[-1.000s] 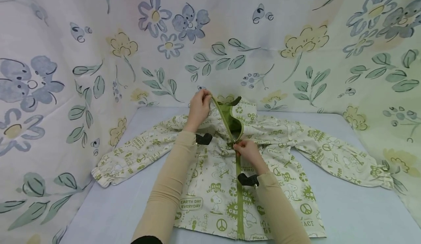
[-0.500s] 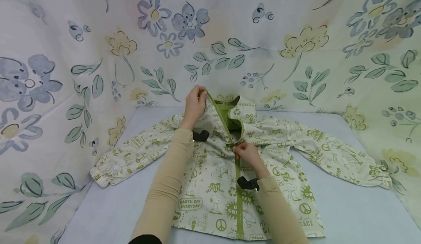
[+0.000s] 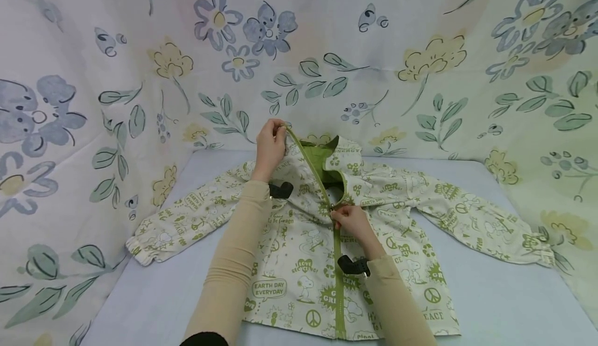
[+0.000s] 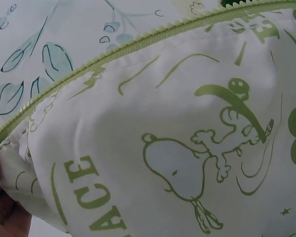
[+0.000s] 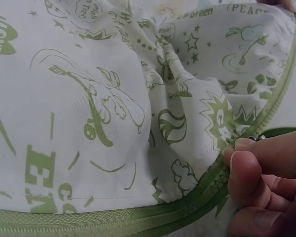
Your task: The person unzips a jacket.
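A white jacket [image 3: 291, 247] with green cartoon print lies front up, sleeves spread to both sides. Its green zipper [image 3: 339, 284] is closed from the hem to the chest and parted above. At the collar's upper left, my left hand [image 3: 271, 146] pinches the top of the loose zipper edge and holds it raised; only its fingertips show in the left wrist view, where that toothed edge [image 4: 153, 37] runs taut. My right hand [image 3: 352, 222] pinches the zipper at the chest, thumb against forefinger, right by the dark metal slider [image 5: 256, 138]. The pull tab is hidden by these fingers.
The jacket rests on a pale, cloth-covered table [image 3: 154, 304]. Behind and at both sides hangs a floral curtain [image 3: 289, 35]. Black camera mounts [image 3: 353, 264] sit at both wrists. The green lining [image 3: 320, 159] shows inside the open collar.
My left hand has moved left and slightly up, drawing the loose zipper edge outward so the collar gapes wider. The right hand stays almost in place at the slider.
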A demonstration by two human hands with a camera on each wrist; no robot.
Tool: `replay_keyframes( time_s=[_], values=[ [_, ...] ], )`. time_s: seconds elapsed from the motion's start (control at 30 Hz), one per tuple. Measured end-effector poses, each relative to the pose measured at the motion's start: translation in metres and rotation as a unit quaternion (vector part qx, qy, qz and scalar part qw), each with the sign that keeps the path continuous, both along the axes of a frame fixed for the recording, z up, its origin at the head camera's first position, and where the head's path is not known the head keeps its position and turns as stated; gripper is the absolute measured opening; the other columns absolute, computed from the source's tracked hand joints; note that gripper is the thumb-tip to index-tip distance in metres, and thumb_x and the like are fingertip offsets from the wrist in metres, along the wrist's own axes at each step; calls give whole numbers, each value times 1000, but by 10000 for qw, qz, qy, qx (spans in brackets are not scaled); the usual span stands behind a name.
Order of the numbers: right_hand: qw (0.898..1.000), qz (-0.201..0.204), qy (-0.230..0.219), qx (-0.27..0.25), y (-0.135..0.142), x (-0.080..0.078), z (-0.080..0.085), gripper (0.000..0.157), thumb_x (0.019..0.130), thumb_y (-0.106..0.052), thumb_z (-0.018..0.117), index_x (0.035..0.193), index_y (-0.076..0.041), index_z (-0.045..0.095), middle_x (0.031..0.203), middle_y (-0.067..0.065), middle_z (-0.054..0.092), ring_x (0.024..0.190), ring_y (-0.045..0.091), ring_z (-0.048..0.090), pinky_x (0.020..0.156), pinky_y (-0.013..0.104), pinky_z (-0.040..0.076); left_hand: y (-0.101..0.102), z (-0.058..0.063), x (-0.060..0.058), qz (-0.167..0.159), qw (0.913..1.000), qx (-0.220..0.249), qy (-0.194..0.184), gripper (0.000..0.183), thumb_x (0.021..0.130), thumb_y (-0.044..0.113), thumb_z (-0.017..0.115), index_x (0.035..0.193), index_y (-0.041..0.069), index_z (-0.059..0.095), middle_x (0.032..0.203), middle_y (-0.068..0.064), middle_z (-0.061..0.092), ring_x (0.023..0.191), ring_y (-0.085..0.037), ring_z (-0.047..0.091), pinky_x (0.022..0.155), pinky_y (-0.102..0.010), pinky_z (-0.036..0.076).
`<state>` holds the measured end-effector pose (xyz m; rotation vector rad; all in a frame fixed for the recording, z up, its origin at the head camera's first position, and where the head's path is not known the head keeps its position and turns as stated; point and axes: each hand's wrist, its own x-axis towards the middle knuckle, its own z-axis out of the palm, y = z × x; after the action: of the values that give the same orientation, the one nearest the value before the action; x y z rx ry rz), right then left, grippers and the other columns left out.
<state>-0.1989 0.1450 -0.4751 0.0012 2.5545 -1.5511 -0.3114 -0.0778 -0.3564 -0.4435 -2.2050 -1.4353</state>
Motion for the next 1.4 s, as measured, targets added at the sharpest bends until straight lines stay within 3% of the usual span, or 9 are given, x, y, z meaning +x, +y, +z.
replay_keyframes(
  time_s=[0.43, 0.67, 0.73, 0.9, 1.0, 1.1, 1.27, 1.33, 1.4],
  values=[
    [9995, -76, -104, -276, 0, 5, -4, 25, 92, -21, 60, 81, -1, 68, 62, 14, 60, 40, 11, 25, 39, 24, 23, -6, -18, 2, 139, 9994, 169, -256, 20, 99, 11, 45, 111, -2, 54, 99, -13, 55, 91, -23, 54, 78, -36, 47],
    [9994, -87, -62, -325, 0, 5, -6, 25, 92, -21, 60, 80, 0, 68, 61, 14, 60, 40, 11, 25, 39, 25, 23, -2, -31, 6, 170, 9993, -173, -275, 22, 99, 6, 42, 117, 2, 53, 114, -14, 51, 104, -24, 51, 86, -33, 46],
    [9994, -93, -68, -335, 0, 4, -6, 25, 92, -21, 61, 81, 0, 68, 61, 14, 60, 40, 11, 25, 39, 25, 24, 1, -35, 7, 183, 9993, -313, -87, 27, 98, 4, 42, 123, 2, 50, 120, -15, 46, 101, -24, 49, 85, -32, 45],
    [9994, -68, -61, -347, 0, 2, -7, 26, 92, -23, 61, 81, 0, 67, 62, 14, 60, 39, 11, 26, 39, 25, 24, 13, -44, 11, 270, 9926, -722, 941, 34, 94, -3, 47, 128, -1, 48, 128, -17, 39, 107, -24, 45, 84, -30, 44],
    [9994, -39, -17, -331, 1, 2, -7, 27, 92, -23, 60, 79, 0, 67, 62, 13, 60, 39, 10, 25, 39, 24, 24, 24, -45, 19, -53, 9827, -1203, 1405, 27, 91, -4, 51, 118, -3, 56, 121, -16, 47, 110, -24, 46, 86, -27, 45],
    [9995, -14, 34, -312, 1, 1, -8, 28, 92, -24, 61, 78, 0, 67, 61, 12, 60, 38, 9, 26, 38, 24, 24, 36, -49, 29, -887, 9641, -2049, 1439, 19, 89, -2, 57, 107, 0, 62, 112, -11, 54, 102, -21, 51, 84, -23, 46],
    [9994, 53, 89, -321, 1, 1, -7, 29, 93, -23, 59, 76, 0, 65, 60, 11, 59, 36, 8, 26, 37, 24, 24, 53, -58, 44, -2370, 8956, -3541, 1276, 14, 91, 4, 55, 97, 6, 67, 105, -3, 58, 98, -15, 53, 85, -21, 44],
    [9994, 69, 108, -327, 1, 1, -6, 30, 93, -22, 58, 74, 1, 64, 60, 12, 58, 37, 9, 26, 37, 24, 23, 58, -61, 47, -2731, 8698, -3879, 1359, 15, 92, 5, 52, 94, 7, 66, 100, -2, 58, 93, -14, 53, 81, -21, 44],
    [9994, 74, 120, -310, 1, 1, -5, 30, 93, -21, 58, 73, 1, 64, 61, 14, 59, 38, 10, 27, 37, 24, 23, 62, -63, 47, -2917, 8513, -4101, 1481, 16, 92, 6, 50, 92, 8, 66, 96, -2, 57, 88, -14, 52, 78, -22, 44]
  ],
)
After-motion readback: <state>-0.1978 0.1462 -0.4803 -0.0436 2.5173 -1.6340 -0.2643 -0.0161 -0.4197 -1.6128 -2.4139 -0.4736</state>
